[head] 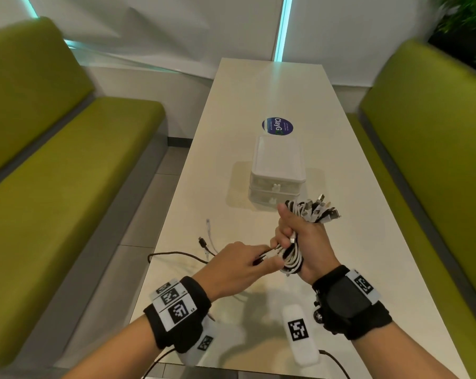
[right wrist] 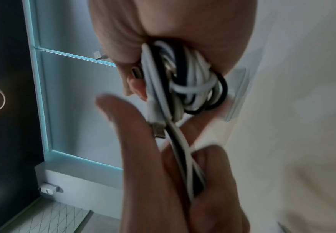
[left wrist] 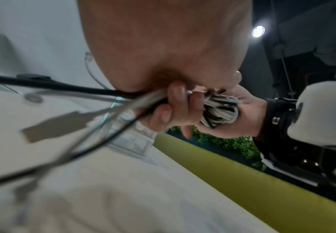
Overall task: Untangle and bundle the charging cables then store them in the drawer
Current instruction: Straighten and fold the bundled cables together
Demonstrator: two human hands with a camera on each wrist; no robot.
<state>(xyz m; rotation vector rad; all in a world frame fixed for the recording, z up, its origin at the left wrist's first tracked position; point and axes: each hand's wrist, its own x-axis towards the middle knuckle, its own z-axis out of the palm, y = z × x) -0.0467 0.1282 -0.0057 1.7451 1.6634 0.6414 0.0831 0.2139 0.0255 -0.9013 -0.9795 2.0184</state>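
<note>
My right hand (head: 294, 236) grips a thick bundle of white and black charging cables (head: 294, 258) upright above the table; their plug ends (head: 317, 212) fan out over the fist. In the right wrist view the bundle (right wrist: 185, 88) shows as looped coils inside the fist. My left hand (head: 256, 259) pinches loose cable strands (right wrist: 185, 159) right beside the bundle. From it a black cable (head: 176, 254) and a white cable (head: 211, 236) trail left across the table. The white two-drawer box (head: 277, 170) stands beyond the hands, both drawers closed.
The long white table (head: 354, 214) runs away from me with a round blue sticker (head: 277, 126) behind the box. Green benches (head: 67, 160) flank both sides. A white tagged device (head: 299, 335) lies near the front edge.
</note>
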